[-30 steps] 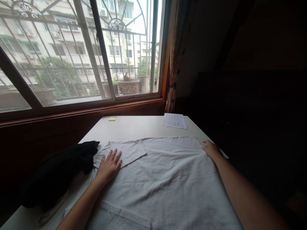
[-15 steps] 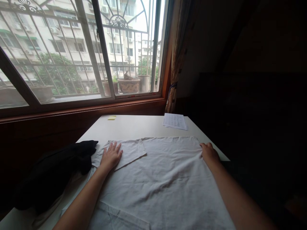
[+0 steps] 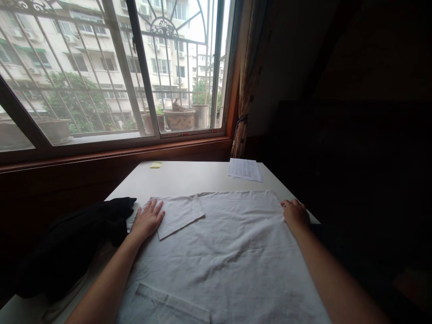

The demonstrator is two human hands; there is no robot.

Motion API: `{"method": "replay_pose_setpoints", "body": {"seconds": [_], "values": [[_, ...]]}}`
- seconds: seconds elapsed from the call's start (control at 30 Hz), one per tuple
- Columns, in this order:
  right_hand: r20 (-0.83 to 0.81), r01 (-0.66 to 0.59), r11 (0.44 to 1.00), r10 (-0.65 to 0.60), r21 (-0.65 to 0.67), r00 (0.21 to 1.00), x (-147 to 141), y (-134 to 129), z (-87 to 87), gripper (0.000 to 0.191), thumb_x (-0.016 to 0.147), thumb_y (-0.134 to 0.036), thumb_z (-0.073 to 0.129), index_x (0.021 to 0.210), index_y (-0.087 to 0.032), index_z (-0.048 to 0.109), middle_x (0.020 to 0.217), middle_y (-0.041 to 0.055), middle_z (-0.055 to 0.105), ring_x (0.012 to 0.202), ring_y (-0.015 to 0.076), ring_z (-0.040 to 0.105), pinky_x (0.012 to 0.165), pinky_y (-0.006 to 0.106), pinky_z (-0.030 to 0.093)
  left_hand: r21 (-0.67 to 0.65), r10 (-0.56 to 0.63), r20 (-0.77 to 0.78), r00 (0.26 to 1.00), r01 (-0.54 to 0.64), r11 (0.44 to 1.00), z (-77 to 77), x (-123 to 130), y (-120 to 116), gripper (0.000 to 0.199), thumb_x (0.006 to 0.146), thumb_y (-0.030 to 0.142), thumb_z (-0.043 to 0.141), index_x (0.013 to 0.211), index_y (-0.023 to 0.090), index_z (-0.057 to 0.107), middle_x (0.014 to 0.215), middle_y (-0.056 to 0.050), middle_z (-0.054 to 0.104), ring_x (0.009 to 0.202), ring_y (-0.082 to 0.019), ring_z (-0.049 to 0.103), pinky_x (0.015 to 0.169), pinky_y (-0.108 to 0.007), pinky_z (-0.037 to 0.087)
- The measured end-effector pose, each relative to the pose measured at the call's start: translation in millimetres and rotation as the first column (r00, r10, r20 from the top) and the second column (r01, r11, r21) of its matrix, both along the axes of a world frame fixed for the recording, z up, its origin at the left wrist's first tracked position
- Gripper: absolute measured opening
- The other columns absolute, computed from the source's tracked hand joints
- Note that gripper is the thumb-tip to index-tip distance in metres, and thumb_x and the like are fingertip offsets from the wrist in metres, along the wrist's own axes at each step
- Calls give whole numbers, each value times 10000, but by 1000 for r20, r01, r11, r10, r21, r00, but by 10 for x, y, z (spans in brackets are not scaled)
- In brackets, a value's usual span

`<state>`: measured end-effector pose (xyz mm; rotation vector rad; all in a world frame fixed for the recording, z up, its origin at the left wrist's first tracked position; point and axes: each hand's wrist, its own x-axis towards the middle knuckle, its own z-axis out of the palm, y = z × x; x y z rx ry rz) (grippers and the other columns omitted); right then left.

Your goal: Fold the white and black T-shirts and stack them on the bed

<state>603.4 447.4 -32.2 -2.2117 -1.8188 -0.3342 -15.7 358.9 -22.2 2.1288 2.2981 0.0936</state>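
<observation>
A white T-shirt (image 3: pixel 236 243) lies spread over the table, with wrinkles across its middle. One sleeve (image 3: pixel 180 213) is folded inward at the far left, and another folded flap (image 3: pixel 172 303) shows at the near left. My left hand (image 3: pixel 147 219) rests flat with fingers spread on the shirt's left edge, beside the folded sleeve. At the shirt's far right edge, my right hand (image 3: pixel 295 215) has its fingers curled and pinches the cloth.
A heap of dark clothing (image 3: pixel 74 243) lies on the left of the white table (image 3: pixel 189 175). Printed papers (image 3: pixel 245 169) and a yellow sticky note (image 3: pixel 155 165) sit near the far edge. Beyond stand a barred window (image 3: pixel 101 72) and a tied curtain (image 3: pixel 243 121).
My left hand has slid a little to the left, off the folded sleeve toward the shirt's left edge. My right hand stays at the right edge. The view has shifted slightly.
</observation>
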Motion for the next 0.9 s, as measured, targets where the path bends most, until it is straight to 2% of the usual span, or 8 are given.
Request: {"method": "replay_pose_setpoints", "body": {"seconds": [0.23, 0.37, 0.47, 0.57, 0.63, 0.7, 0.8, 0.9], "values": [[84, -85, 994, 91, -67, 992, -180, -47, 204, 361, 986, -183, 376, 1019, -189, 735, 1077, 158, 660, 1038, 295, 540, 819, 400, 426, -1, -6, -4, 1000, 6, 1000, -15, -35, -11, 604, 1040, 513, 248, 1597, 281, 258, 1693, -57, 134, 1558, -289, 106, 1214, -582, 125], [68, -180, 979, 187, -100, 980, -477, -1, 335, 371, 952, -124, 385, 1049, -164, 741, 1123, 172, 696, 1134, 305, 550, 915, 413, 418, -46, 17, 2, 1000, -17, 999, 99, -13, 26, 578, 1035, 448, 261, 1579, 258, 310, 1688, -70, 170, 1552, -303, 135, 1194, -629, 165], [28, -331, 934, 338, -131, 941, -1032, 52, 303, 379, 961, -191, 427, 1234, -168, 690, 1319, 141, 656, 1264, 258, 518, 1056, 356, 365, -43, 40, -17, 999, -41, 998, 207, 180, 114, 555, 1000, 338, 330, 1525, 177, 407, 1674, -112, 218, 1554, -326, 96, 1182, -680, 126], [-27, -483, 857, 487, -177, 873, -1763, 47, 146, 481, 1002, -358, 416, 1425, -177, 559, 1498, 91, 542, 1392, 225, 429, 1158, 325, 274, 63, -36, -28, 999, 38, 997, 220, 559, 211, 555, 985, 284, 351, 1523, 155, 405, 1686, -108, 172, 1563, -296, 27, 1215, -623, 47], [-65, -545, 814, 544, -203, 837, -2187, 11, 28, 555, 1019, -457, 367, 1511, -215, 457, 1596, 58, 421, 1465, 235, 338, 1189, 365, 227, 98, -121, 7, 993, 120, 988, 162, 821, 264, 556, 1012, 338, 319, 1538, 169, 387, 1679, -110, 200, 1557, -302, 90, 1217, -602, 98], [-99, -568, 793, 561, -219, 822, -2456, -15, -51, 588, 1035, -511, 283, 1567, -271, 353, 1658, 30, 293, 1518, 254, 234, 1210, 442, 158, 90, -138, 36, 990, 134, 987, 79, 998, 307, 588, 1026, 419, 294, 1557, 177, 357, 1668, -119, 230, 1545, -326, 152, 1201, -620, 142], [-139, -582, 773, 566, -252, 813, -2514, 12, -69, 626, 1035, -572, 223, 1598, -300, 266, 1685, 11, 201, 1545, 240, 151, 1223, 460, 96, 74, -115, 67, 991, 110, 991, -15, 1033, 365, 618, 1029, 482, 264, 1581, 208, 310, 1673, -106, 207, 1544, -331, 153, 1190, -644, 137], [-158, -556, 779, 534, -289, 831, -2257, 96, -22, 668, 1030, -596, 207, 1605, -259, 252, 1693, 25, 166, 1550, 227, 130, 1234, 448, 85, 61, -112, 80, 990, 108, 992, -36, 908, 412, 619, 1029, 518, 251, 1585, 250, 301, 1681, -76, 183, 1552, -309, 129, 1199, -631, 119]]}}
